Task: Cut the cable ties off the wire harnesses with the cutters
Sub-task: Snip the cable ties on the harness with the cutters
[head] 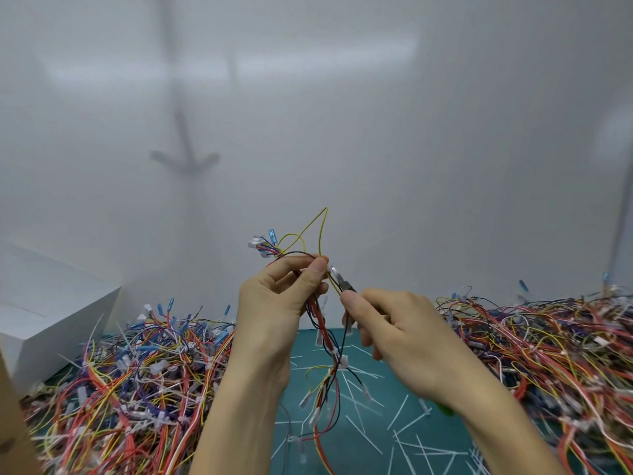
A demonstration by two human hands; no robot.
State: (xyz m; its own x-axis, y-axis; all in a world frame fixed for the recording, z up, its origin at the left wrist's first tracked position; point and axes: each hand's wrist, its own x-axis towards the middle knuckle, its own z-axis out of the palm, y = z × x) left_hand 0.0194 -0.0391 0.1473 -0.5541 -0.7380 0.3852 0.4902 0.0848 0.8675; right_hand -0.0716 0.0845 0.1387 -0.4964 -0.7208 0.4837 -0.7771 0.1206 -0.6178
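My left hand holds a wire harness up above the green mat, pinched between thumb and fingers. Yellow, red and black wires loop above the grip, and white connectors hang below it. My right hand grips the cutters. Their metal jaws point up and left and touch the harness just right of my left thumb. A small white piece, perhaps a cable tie, sits at the jaw tips; whether the jaws are closed on it I cannot tell.
A heap of coloured harnesses lies left of my arms and another heap on the right. Several cut white ties are scattered on the green mat. A white box stands at far left, a white wall behind.
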